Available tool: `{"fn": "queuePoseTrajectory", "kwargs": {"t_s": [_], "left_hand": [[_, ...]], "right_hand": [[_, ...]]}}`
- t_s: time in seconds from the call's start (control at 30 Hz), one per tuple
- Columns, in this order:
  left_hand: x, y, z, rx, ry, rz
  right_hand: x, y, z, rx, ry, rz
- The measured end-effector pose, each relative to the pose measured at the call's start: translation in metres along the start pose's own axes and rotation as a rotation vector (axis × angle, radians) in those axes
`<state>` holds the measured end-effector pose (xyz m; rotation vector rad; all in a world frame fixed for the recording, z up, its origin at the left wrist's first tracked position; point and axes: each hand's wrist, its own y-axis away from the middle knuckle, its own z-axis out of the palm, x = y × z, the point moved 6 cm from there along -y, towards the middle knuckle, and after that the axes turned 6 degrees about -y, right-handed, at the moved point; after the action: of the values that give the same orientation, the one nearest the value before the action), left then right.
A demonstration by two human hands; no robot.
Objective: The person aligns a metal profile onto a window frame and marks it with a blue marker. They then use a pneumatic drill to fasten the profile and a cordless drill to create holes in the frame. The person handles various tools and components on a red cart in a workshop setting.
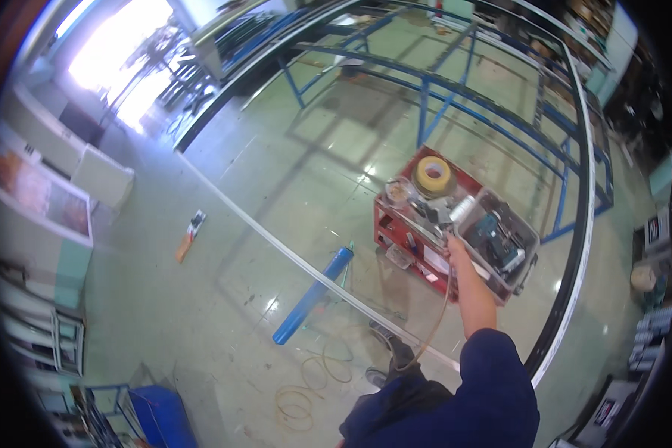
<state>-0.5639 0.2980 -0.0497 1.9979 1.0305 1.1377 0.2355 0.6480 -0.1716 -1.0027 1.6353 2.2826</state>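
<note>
Green shiny workshop floor is seen under a red cart (396, 224), where the right hand (453, 240) is stretched into the clutter beside a clear bin (526, 246), its grip too small to tell, while no left hand is seen.

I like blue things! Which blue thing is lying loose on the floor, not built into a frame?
The long blue tube lying slanted on the green floor. The blue metal frame behind the red cart stands upright, bars joined together.

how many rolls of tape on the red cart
1 clear: a yellow roll of tape lying flat on the red metal cart's top far corner. Clutter beside the right hand may hide others.
</note>
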Motion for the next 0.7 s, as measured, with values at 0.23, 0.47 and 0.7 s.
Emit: {"fn": "queuePoseTrajectory", "kwargs": {"t_s": [0.23, 0.47, 0.7], "left_hand": [[0.007, 0.002, -0.018, 0.053, -0.005, 0.190], [0.015, -0.040, -0.050, 0.110, -0.041, 0.219], [0.147, -0.027, -0.119, 0.211, -0.153, 0.716]], "right_hand": [[-0.092, 0.024, 0.050, 0.222, 0.200, -0.266], [-0.165, 0.127, 0.103, -0.239, -0.058, -0.248], [-0.125, 0.452, 0.215, -0.547, -0.127, -0.371]]}}
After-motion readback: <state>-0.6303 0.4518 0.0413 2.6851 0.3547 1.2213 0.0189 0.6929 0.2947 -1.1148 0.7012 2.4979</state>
